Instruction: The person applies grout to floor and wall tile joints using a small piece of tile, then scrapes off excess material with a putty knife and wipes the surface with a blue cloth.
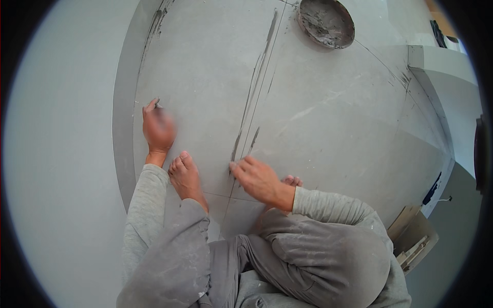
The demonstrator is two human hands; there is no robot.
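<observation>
My right hand (259, 177) is low over the tiled floor (200, 66), its fingers pinched together at a joint between tiles. What it holds, if anything, is hidden by the fingers. Dark grey smears of paste (249, 97) run along that joint, ahead of the hand. On the left, near the wall's base, my left hand (158, 128) is closed, partly blurred. A small dark grey bit shows at its fingertips, too small to name. A round bowl (337, 47) with wet grey paste (321, 23) in it stands at the far right of the smeared joint.
A grey skirting strip (123, 128) follows the wall on the left, with another dark smear (154, 28) beside it. My bare left foot (186, 177) is between my hands. At right are a white raised ledge (441, 64) and a bin-like container (418, 241) holding scraps.
</observation>
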